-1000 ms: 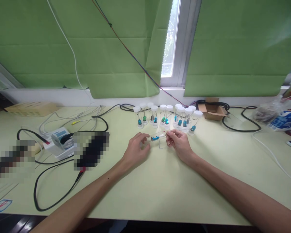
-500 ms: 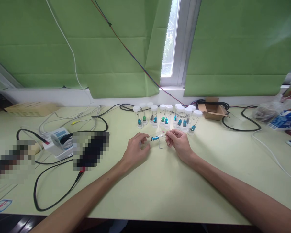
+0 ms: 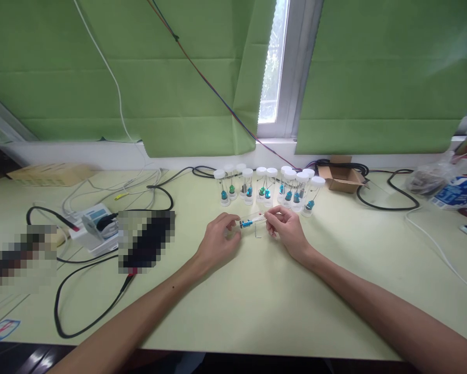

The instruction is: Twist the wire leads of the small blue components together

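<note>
A clear tube [image 3: 254, 215] lies nearly level between my hands, tilted slightly up to the right. My left hand [image 3: 216, 240] grips its left end between thumb and fingers. Inside the tube is a blue fitting [image 3: 247, 224] with thin leads running to the right. At the right end, my right hand [image 3: 287, 228] has its thumb and fingers pinched together. Its fingertips cover the tube's mouth, and something small and red shows beside them. Below the tube, a small L-shaped hex key [image 3: 257, 237] rests on the table.
Behind my hands stand several white-capped clear tubes [image 3: 271, 188] with blue or green fittings inside. An open cardboard box [image 3: 341, 183] is at the back right. To the left are a white power strip [image 3: 95, 228] and black cables [image 3: 58, 304]. A plastic bag [image 3: 428, 176] sits far right.
The blue fitting and its leads have shifted slightly left within the tube, toward my left hand. My right fingertips have moved a little left. My left hand has hardly moved.
</note>
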### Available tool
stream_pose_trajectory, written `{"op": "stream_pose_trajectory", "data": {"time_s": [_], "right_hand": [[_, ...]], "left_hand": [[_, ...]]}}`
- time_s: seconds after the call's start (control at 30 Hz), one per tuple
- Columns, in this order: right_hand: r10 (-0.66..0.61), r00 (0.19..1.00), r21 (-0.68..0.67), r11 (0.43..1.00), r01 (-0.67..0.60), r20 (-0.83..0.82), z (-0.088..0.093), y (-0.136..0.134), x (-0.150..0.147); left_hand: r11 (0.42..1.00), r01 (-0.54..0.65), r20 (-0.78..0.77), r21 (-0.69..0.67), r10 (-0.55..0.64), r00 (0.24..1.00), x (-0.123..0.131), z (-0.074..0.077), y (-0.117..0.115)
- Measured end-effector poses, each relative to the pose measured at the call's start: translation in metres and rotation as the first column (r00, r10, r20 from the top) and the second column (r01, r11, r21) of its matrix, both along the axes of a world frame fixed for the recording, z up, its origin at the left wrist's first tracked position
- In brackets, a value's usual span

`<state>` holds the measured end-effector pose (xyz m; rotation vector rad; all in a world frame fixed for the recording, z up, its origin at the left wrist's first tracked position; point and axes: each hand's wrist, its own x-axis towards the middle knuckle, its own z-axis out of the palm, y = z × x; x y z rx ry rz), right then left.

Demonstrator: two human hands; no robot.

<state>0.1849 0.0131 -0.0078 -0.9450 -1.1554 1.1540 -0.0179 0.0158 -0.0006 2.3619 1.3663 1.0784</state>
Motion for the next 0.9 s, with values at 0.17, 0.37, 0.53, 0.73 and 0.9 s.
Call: {"op": "stream_pose_trajectory", "data": {"time_s": [0.17, 0.37, 0.53, 0.73, 0.9], "right_hand": [[0.012, 0.999, 0.008, 1.000, -0.013, 0.052, -0.0034, 0.0012, 0.0014], [-0.037, 0.994, 0.004, 0.999, 0.036, 0.099, -0.0025, 0.0014, 0.0030], [-0.054, 0.990, 0.000, 0.999, 0.055, 0.130, -0.0010, 0.0003, 0.0034], [-0.030, 0.990, -0.010, 0.999, 0.032, 0.136, -0.0020, 0.0003, 0.0033], [-0.024, 0.988, -0.009, 1.000, 0.026, 0.151, -0.0016, 0.0008, 0.0039]], "left_hand": [[1.000, 0.014, -0.016, 0.005, -0.014, 1.000, 0.0004, 0.0001, 0.0007], [1.000, 0.023, -0.030, 0.003, -0.023, 0.999, -0.0008, -0.0008, 0.0007], [1.000, 0.025, -0.032, 0.004, -0.025, 0.999, -0.0011, -0.0011, 0.0009], [1.000, 0.028, -0.039, -0.003, -0.028, 0.999, -0.0011, -0.0014, 0.0009], [1.000, 0.020, -0.046, -0.018, -0.021, 0.999, -0.0008, 0.0005, 0.0007]]}}
